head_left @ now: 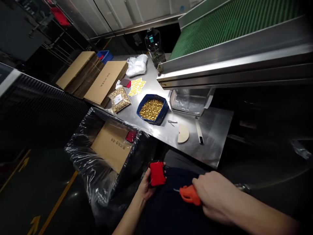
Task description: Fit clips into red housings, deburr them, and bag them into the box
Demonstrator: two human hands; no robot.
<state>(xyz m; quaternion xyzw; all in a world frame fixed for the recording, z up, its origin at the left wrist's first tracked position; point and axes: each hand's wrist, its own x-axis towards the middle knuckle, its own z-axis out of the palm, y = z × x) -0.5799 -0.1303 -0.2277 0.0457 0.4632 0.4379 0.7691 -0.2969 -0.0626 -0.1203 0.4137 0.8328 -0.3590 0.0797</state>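
My left hand is closed round a small red pouch-like piece, held low over my lap. My right hand grips an orange tool whose thin metal tip points left toward the red piece, a short gap apart. Both hands are below the near edge of the steel table. On the table sits a blue tray full of small gold parts.
A box lined with black plastic stands at my left, holding cardboard and a red piece. Also on the table lie a bag of gold parts, yellow stickers, a knife, tweezers, flat cartons. A green conveyor overhangs.
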